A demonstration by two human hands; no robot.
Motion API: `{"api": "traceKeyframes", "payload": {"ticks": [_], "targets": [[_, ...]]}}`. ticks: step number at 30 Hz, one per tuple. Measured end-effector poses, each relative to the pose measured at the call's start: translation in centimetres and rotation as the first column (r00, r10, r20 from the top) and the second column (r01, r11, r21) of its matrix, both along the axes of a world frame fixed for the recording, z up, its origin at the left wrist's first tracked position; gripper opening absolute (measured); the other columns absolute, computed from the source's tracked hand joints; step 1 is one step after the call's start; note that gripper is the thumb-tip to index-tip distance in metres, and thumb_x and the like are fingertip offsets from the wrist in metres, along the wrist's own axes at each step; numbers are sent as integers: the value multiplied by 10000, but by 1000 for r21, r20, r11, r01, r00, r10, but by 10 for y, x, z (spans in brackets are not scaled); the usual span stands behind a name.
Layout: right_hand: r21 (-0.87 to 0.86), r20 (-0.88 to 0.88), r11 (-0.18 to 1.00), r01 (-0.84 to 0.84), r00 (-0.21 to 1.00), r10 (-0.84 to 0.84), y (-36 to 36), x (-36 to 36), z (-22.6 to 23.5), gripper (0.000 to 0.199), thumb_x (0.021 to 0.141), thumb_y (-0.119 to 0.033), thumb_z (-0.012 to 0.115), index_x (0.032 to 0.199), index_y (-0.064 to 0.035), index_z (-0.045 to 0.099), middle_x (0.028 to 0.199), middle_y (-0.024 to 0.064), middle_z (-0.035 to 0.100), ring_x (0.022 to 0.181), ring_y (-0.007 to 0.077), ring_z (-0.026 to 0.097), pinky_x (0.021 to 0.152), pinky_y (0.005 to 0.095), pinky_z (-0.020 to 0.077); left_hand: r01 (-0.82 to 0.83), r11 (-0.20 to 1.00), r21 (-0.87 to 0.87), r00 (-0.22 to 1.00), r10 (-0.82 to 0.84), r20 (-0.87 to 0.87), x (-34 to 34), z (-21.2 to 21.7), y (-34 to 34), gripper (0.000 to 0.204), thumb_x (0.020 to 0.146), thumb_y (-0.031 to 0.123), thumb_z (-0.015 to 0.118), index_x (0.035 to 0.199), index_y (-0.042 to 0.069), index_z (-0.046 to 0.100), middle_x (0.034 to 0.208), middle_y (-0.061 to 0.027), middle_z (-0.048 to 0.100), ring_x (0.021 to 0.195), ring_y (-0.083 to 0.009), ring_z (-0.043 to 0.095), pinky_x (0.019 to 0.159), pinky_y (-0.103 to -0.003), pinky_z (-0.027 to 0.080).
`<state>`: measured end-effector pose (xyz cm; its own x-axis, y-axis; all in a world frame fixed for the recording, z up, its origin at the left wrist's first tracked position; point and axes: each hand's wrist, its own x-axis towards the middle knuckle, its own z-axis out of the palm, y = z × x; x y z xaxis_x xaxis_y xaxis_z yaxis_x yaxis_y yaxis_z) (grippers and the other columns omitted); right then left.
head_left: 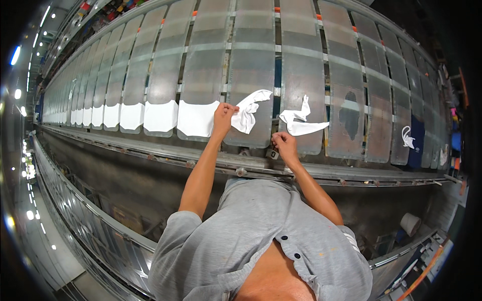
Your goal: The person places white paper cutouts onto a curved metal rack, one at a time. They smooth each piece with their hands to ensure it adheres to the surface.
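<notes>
My left hand (224, 118) is closed, its fingertips pinching the left edge of a crumpled white cloth piece (245, 116) on a grey flat board (252, 65). The cloth's upper end is twisted out to the right. My right hand (285, 144) is curled closed over the near end of the gap beside that board; whatever its fingers may hold cannot be made out. Just beyond it, a second crumpled white cloth piece (301, 124) lies folded over itself on the neighbouring board (301, 65). Left of my left hand, a white cloth piece (197, 118) lies flat across a board's near end.
Several more boards with flat white pieces (132, 116) run off to the left. Rightward are a board with a dark patch (348, 115), a small white cloth (407, 137) and a navy cloth (416, 143). A metal rail (321, 173) runs along the near side.
</notes>
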<state>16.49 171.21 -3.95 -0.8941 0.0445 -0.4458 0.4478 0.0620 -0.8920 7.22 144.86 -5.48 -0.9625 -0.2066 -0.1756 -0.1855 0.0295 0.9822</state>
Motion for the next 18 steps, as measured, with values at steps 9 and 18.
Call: {"api": "traceKeyframes", "payload": {"ticks": [9,18], "targets": [[-10,-33,999,39,999,-40,-13,-7,14,204,978,-191,658,1003,4,715,850,25,694,755,90,627,666,236,500,109,557,-823,993,-92,70,-14,-18,2,124,830,92,719,902,0,678,877,-195,664,840,-406,644,767,-480,516],[-315,96,897,312,950,-296,-17,18,41,280,971,-274,682,1024,1,687,839,33,671,758,122,624,709,267,506,351,756,-553,657,-620,-430,36,53,47,98,811,87,712,900,60,681,884,-148,660,878,-363,636,789,-448,493]]}}
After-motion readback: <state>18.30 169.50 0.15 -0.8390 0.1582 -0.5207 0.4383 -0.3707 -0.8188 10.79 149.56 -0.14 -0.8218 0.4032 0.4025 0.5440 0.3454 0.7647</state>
